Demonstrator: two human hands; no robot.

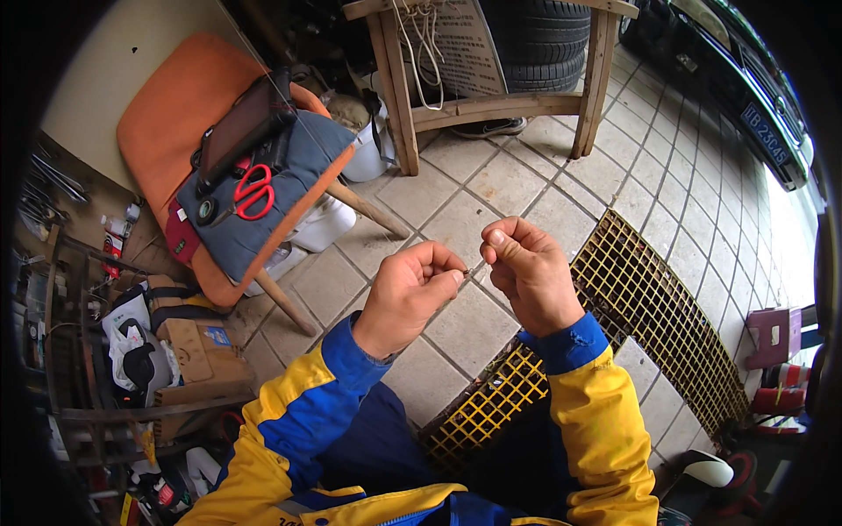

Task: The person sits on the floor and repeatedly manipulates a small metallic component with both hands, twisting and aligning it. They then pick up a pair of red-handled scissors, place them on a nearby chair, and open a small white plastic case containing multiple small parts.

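Observation:
In front of me, above the tiled floor, my left hand [410, 295] is closed in a pinch, thumb against forefinger. Something tiny and dark seems to show at its fingertips, too small to name. A short gap away, my right hand [531, 273] pinches in the same way, and whatever lies between its fingers is hidden. To the left, an orange chair [180, 96] bears a grey-blue cushion [303, 158]. On that cushion lie red-handled scissors [254, 193], a roll of black tape [207, 210] and a dark tablet-like device [241, 131].
A wooden stand [399, 96] with stacked tyres [537, 44] stands ahead. Yellow floor grating [658, 298] runs along the right, and a dark car [745, 79] is beyond. At the left, a metal rack [79, 351] and cardboard box [202, 355] crowd the floor.

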